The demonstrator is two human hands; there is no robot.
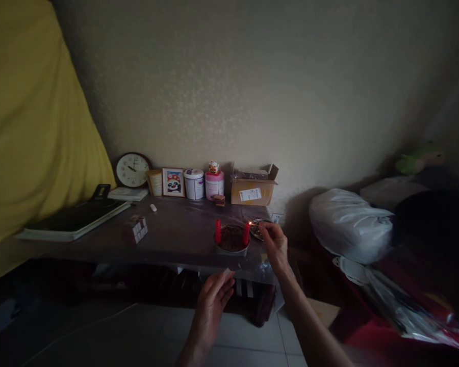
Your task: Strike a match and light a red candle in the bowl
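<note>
My right hand pinches a burning match, its small flame at the top of the right red candle. A second red candle stands upright to the left. Both candles are in a round bowl filled with something dark and grainy. Lower and nearer to me, my left hand has its fingers curled around a small box, probably a matchbox, mostly hidden by the hand. Behind the match, partly covered by my right hand, lies a round dish with dark bits in it.
On the dark table stand a stack of small boxes, a clock, a framed panda picture, lidded tubs and an open cardboard box. A yellow cloth hangs left. White plastic bags lie right.
</note>
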